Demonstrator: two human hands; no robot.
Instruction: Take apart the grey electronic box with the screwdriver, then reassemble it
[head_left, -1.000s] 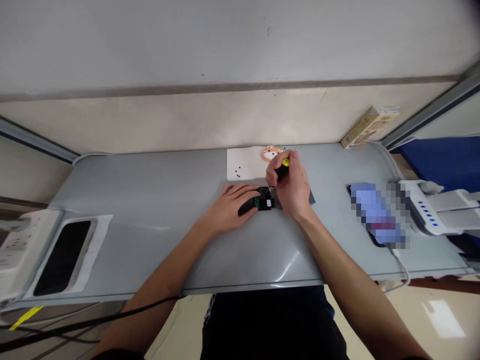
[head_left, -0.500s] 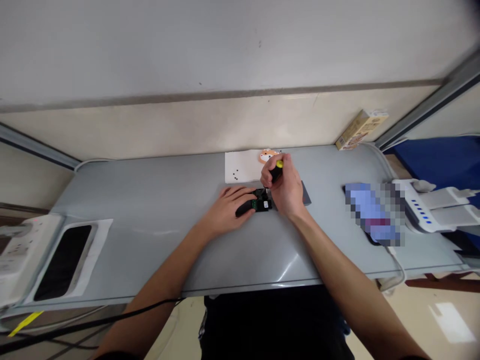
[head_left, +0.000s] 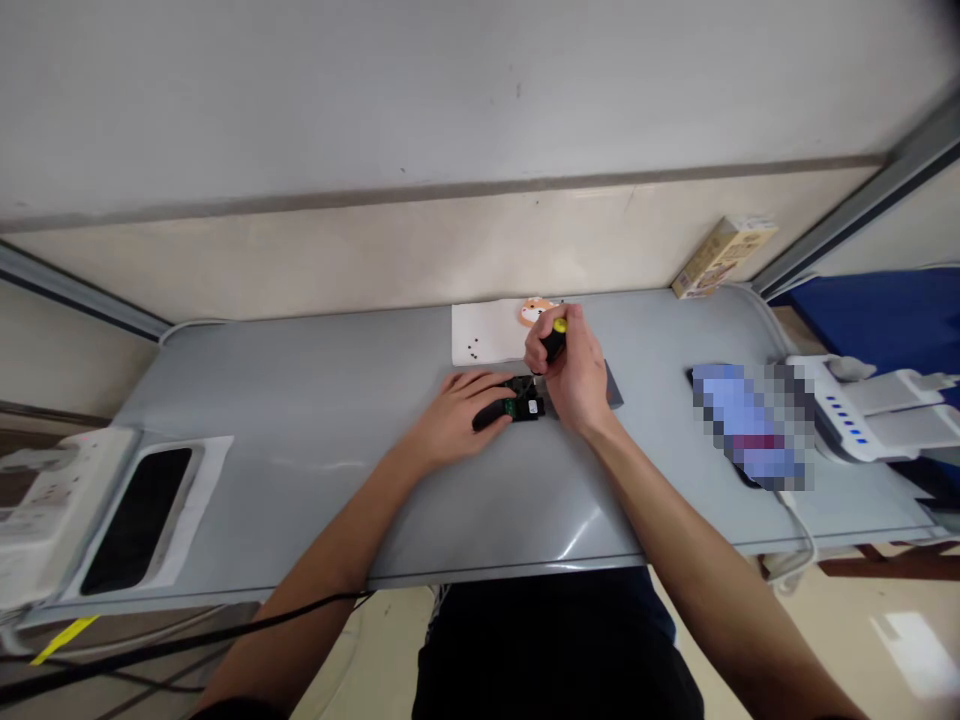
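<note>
The closed right hand [head_left: 574,372] grips a yellow-capped tool [head_left: 556,345], tip unclear; the half-curled left hand [head_left: 451,418] holds a part-hidden device [head_left: 525,408] lying left-right.

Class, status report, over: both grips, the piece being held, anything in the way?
Left grip on black device, green board showing. Right grip closed around black-and-yellow handle; tip contact unclear. White sheet with dark bits beyond, not blocking.

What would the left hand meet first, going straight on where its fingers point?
The device, which the left hand holds; past that, probably the right hand, though depth is unclear from one view.
</note>
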